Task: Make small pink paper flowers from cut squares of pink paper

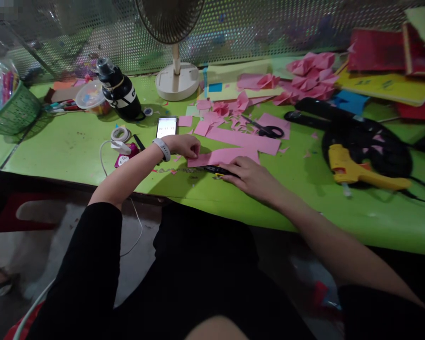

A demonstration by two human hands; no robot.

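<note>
My left hand [187, 145] has its fingers pinched at the left end of a pink paper strip [226, 157] near the table's front edge. Under the strip's lower edge, my right hand [250, 177] is closed on a slim black tool [214, 169] with a yellow part. It looks like a utility knife, though the fingers cover much of it. Just beyond lies a second long pink strip [242, 140]. Black-handled scissors [271, 131] rest on pink paper, beside many small pink scraps [239, 122].
A phone [166, 126] showing a timer, a tape roll [120, 134] and a pink power socket [124, 159] lie left. Behind stand a black bottle [122, 92] and a fan [177, 82]. Folded pink paper flowers [313, 75] sit back right; a yellow glue gun [364, 172] lies right.
</note>
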